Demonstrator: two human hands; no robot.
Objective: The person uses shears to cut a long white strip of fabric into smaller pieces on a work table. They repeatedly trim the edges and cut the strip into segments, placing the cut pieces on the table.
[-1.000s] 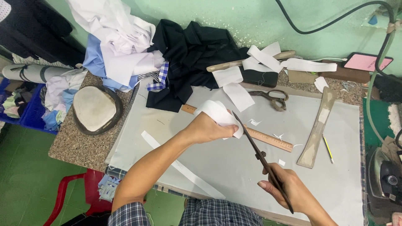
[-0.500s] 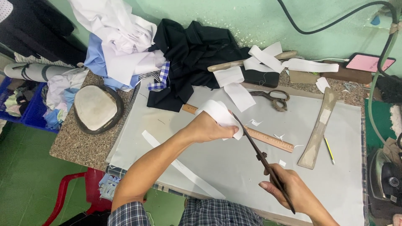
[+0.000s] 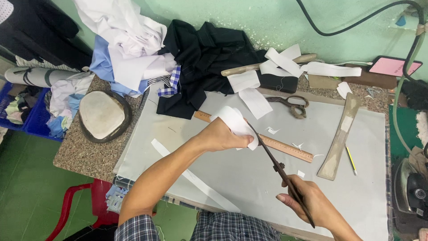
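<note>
Grey cloth-covered worktable (image 3: 223, 178) fills the head view. Left hand (image 3: 223, 136) pinches a curled white fabric strip (image 3: 235, 122) above a long wooden ruler (image 3: 276, 145); right hand (image 3: 312, 205) grips dark long-bladed scissors (image 3: 278, 172), blade tips meeting the strip.

Two scissors (image 3: 278, 166) (image 3: 290, 105) (one ruler (image 3: 263, 139))

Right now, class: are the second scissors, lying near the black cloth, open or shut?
Shut. The spare scissors lie flat on the table, blades together in one line, handles side by side.
</note>
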